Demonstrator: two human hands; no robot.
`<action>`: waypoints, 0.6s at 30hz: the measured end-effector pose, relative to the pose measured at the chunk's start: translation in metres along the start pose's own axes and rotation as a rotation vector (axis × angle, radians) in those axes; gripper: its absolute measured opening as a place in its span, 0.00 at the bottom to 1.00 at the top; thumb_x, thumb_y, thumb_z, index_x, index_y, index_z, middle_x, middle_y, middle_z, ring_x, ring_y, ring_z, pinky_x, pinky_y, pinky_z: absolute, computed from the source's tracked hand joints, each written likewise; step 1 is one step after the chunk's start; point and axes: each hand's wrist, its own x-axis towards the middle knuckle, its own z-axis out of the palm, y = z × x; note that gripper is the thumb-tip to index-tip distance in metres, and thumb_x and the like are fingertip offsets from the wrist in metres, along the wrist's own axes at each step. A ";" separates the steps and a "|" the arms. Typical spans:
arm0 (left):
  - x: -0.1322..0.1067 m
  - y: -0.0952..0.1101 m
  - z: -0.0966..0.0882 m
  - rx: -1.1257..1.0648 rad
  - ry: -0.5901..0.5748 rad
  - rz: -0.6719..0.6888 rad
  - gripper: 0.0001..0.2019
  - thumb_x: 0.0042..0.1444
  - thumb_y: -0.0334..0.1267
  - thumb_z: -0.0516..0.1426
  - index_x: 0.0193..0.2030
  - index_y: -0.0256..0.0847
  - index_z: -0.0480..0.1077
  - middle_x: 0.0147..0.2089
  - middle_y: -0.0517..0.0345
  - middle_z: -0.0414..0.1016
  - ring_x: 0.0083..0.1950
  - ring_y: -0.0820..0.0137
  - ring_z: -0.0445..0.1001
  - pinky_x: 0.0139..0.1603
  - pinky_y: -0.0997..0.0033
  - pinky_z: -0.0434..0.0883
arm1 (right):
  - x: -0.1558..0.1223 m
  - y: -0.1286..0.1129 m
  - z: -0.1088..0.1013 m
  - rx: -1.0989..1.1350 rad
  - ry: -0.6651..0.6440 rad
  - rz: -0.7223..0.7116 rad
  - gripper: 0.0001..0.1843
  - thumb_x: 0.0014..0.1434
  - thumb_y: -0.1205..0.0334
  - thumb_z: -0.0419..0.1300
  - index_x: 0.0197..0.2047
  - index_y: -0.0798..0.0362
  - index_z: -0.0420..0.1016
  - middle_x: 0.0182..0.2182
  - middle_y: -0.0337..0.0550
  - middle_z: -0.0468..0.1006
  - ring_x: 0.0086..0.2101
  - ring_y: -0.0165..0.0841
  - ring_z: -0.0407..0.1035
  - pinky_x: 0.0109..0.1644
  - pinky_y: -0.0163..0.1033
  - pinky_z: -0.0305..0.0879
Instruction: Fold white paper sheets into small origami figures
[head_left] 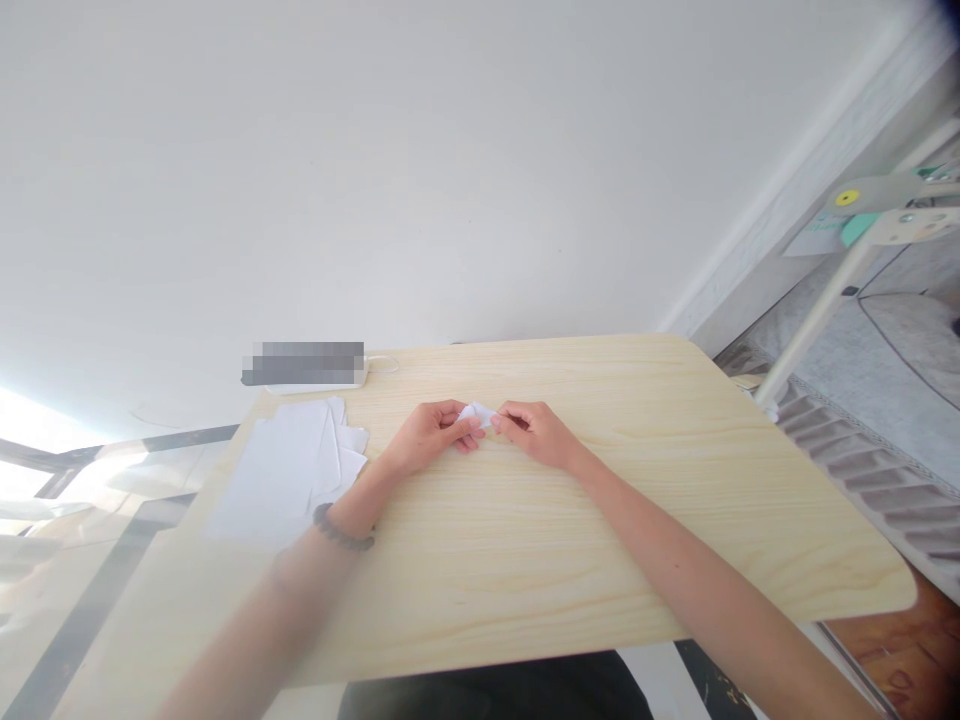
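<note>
Between my two hands, over the middle of the table, is a small folded piece of white paper (pixel 477 412). My left hand (pixel 437 432), with a dark beaded bracelet on its wrist, pinches the paper's left side between thumb and fingers. At the opposite end, the thumb and fingertips of my right hand (pixel 534 430) close on the paper's right corner. Parts of the paper are hidden behind my fingers. Left of my left hand lies a loose, overlapping pile of white paper sheets (pixel 277 465).
The light wooden table (pixel 600 560) has rounded corners and stands against a white wall (pixel 465 180). A white device with a blurred-out top (pixel 315 387) and a cable sits at the back left. Beyond the table's right edge rises a pale metal pole (pixel 817 315).
</note>
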 end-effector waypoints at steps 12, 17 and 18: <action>0.000 0.000 -0.003 0.045 -0.098 0.060 0.15 0.52 0.46 0.53 0.31 0.34 0.70 0.31 0.51 0.74 0.29 0.72 0.71 0.33 0.71 0.69 | -0.004 0.003 0.002 -0.016 -0.071 -0.001 0.15 0.56 0.56 0.48 0.24 0.55 0.64 0.18 0.34 0.61 0.20 0.23 0.51 0.24 0.31 0.47; 0.000 0.000 -0.004 0.025 -0.116 0.011 0.16 0.52 0.47 0.53 0.33 0.33 0.70 0.34 0.50 0.75 0.27 0.73 0.71 0.31 0.72 0.70 | -0.003 0.001 0.001 -0.058 -0.047 -0.037 0.17 0.57 0.56 0.47 0.21 0.56 0.62 0.18 0.34 0.60 0.20 0.23 0.51 0.25 0.31 0.47; 0.000 0.000 -0.004 0.021 -0.117 0.000 0.16 0.52 0.48 0.53 0.33 0.33 0.69 0.34 0.50 0.75 0.27 0.73 0.72 0.31 0.72 0.70 | -0.003 0.001 0.000 -0.056 -0.046 -0.039 0.17 0.57 0.56 0.47 0.21 0.56 0.62 0.18 0.34 0.60 0.20 0.23 0.51 0.25 0.31 0.48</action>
